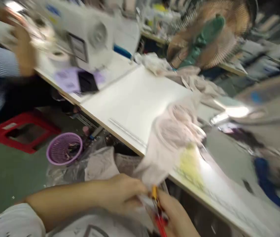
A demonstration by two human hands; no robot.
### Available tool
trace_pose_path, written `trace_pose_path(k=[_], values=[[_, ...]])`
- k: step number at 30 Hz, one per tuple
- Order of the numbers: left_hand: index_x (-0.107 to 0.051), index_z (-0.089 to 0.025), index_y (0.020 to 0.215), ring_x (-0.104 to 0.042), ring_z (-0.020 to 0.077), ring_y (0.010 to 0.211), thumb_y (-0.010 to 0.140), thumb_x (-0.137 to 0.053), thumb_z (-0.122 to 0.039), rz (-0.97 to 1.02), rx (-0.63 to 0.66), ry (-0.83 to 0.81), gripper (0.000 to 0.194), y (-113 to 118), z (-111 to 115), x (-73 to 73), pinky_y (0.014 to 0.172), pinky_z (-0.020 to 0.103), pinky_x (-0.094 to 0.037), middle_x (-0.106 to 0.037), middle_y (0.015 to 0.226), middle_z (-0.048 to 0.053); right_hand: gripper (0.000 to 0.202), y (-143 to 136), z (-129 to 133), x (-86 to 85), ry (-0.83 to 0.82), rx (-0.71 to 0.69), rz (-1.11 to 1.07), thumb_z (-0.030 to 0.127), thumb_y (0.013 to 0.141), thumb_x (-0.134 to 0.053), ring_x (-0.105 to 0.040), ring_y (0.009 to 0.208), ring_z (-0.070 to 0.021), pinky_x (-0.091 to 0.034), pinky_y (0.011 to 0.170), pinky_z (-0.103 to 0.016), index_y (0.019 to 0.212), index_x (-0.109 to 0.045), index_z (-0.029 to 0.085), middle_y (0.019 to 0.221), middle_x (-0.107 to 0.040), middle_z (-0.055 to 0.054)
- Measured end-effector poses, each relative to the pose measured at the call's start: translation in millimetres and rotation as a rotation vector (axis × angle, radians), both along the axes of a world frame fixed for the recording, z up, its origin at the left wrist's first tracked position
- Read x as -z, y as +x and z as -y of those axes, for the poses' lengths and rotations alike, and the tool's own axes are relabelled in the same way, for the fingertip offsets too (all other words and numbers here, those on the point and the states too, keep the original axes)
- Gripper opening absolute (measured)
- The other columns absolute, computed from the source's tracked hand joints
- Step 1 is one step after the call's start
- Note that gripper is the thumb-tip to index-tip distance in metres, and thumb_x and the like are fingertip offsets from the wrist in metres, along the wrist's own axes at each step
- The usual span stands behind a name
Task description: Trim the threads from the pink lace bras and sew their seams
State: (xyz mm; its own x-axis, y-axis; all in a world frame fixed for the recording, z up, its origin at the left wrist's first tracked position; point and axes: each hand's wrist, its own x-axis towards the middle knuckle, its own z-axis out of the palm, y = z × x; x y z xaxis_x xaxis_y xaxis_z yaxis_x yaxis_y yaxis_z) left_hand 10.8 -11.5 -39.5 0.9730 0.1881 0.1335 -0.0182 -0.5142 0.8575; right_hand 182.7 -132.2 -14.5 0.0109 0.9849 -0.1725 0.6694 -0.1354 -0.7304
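Note:
My left hand (124, 192) reaches across my lap, its fingers closed on the edge of a pale pink cloth piece (172, 131) that drapes over the table's front edge. Close beside it, my right hand (175, 210) is wrapped round a small red and orange hand tool (159, 217). Motion blur hides the tool's exact kind. More pale cloth (102, 164) lies below the table edge, by my left forearm.
A sewing machine (265, 108) stands at right, blurred, and another white machine (93, 29) at the back left. A co-worker's arm (25, 49) is at far left, above a red stool (29, 131). A purple basket (64, 149) sits low left; a fan (211, 36) stands behind the white table (130, 98).

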Motion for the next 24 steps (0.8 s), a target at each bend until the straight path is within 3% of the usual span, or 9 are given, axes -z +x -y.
trace_pose_path(k=[1,4,10,17,20,24], values=[[-0.057,-0.016,0.090,-0.059,0.0136,0.070,0.084,-0.047,-0.020,0.022,-0.023,-0.071,0.013,3,4,-2.2,0.063,0.021,-0.045,-0.063,0.080,0.003,0.006,1,2,0.3,0.015,-0.048,-0.023,0.027,0.082,-0.054,-0.052,0.059,-0.0167,-0.044,0.053,-0.028,0.078,-0.053,0.023,0.068,-0.056,-0.002],[-0.056,-0.016,0.087,-0.056,0.0126,0.071,0.089,-0.041,-0.021,-0.065,-0.054,-0.204,0.016,10,6,-0.3,0.063,0.021,-0.043,-0.059,0.080,0.003,0.015,8,1,4.7,0.042,-0.013,-0.087,0.019,0.076,-0.053,-0.043,0.056,-0.0113,-0.034,0.051,-0.023,0.069,-0.040,0.021,0.064,-0.047,0.003],[-0.053,-0.017,0.084,-0.051,0.0126,0.070,0.090,-0.042,-0.027,-0.206,-0.066,-0.251,0.016,14,13,4.6,0.061,0.023,-0.043,-0.055,0.079,0.002,0.024,17,-2,9.0,0.050,0.012,-0.289,0.020,0.077,-0.056,-0.034,0.052,-0.0086,-0.027,0.047,-0.019,0.069,-0.034,0.022,0.060,-0.037,0.007],[-0.050,-0.016,0.072,-0.037,0.0076,0.055,0.085,-0.055,-0.037,-0.344,-0.180,-0.834,0.026,7,4,9.1,0.048,0.019,-0.030,-0.044,0.063,-0.003,0.031,35,-11,5.0,0.028,-0.136,-0.169,0.013,0.078,-0.057,-0.039,0.055,-0.0105,-0.028,0.051,-0.022,0.071,-0.029,0.023,0.065,-0.045,0.005],[-0.051,-0.015,0.071,-0.039,0.0076,0.056,0.082,-0.061,-0.039,-0.373,-0.235,-0.955,0.028,6,2,12.4,0.049,0.019,-0.029,-0.046,0.065,-0.002,0.032,37,-16,5.1,0.025,-0.114,-0.197,0.014,0.077,-0.059,-0.040,0.055,-0.0103,-0.028,0.051,-0.022,0.071,-0.029,0.023,0.065,-0.046,0.004],[-0.053,-0.015,0.070,-0.041,0.0077,0.055,0.079,-0.065,-0.037,-0.355,-0.267,-0.999,0.027,7,2,12.7,0.049,0.019,-0.031,-0.049,0.065,-0.002,0.032,30,-21,7.7,0.041,-0.039,-0.309,0.016,0.077,-0.060,-0.044,0.058,-0.0102,-0.031,0.052,-0.022,0.070,-0.029,0.023,0.068,-0.050,0.003]])
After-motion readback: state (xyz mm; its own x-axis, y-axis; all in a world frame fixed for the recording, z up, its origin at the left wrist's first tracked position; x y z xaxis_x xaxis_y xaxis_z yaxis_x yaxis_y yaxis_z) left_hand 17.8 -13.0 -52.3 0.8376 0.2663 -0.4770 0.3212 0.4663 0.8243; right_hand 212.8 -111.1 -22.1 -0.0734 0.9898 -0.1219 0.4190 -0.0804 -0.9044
